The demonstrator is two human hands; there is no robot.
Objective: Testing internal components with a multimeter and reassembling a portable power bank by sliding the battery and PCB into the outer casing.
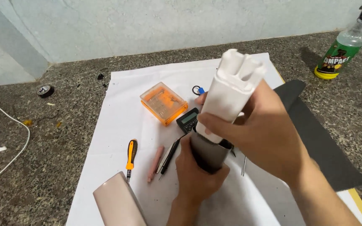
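Right hand (265, 134) is wrapped round the white plastic core (231, 90), left hand (195, 169) clamped on the grey sleeve (206, 155) beneath, both held above the white sheet (126, 121). Core looks stiff, light & prob. smooth, so best gripped mid-body w/ a full wrap.

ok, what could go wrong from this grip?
1. The right hand holds the white inner block tilted above the grey sleeve, which the left hand grips low; a skewed pull or push might jam it.
2. If it frees suddenly, a hand could swing into the orange bit case or the small meter nearby.
3. The screwdriver and probe lie loose beside the left hand and could get knocked.
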